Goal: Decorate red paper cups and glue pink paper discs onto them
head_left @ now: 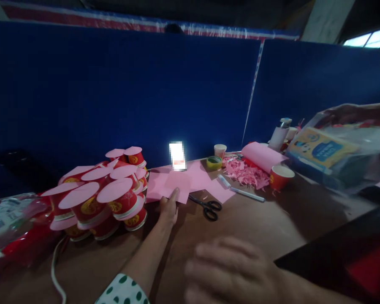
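Pinching pink paper (164, 180) near the table (253, 228) back edge is the left hand (169, 210); left-end cups (118, 206) already wear discs (79, 195), sheets (200, 177) remain; blurred right hand (229, 270), grip unclear.

You can read no text, brand or number here; the round gold marks (90, 206) on your red cups (128, 201) are too small to make out; the lettering (328, 156) on the yellow-and-blue pack (318, 145) at your right is blurred; the bright screen (177, 155) at the back is pixelated beyond reading.
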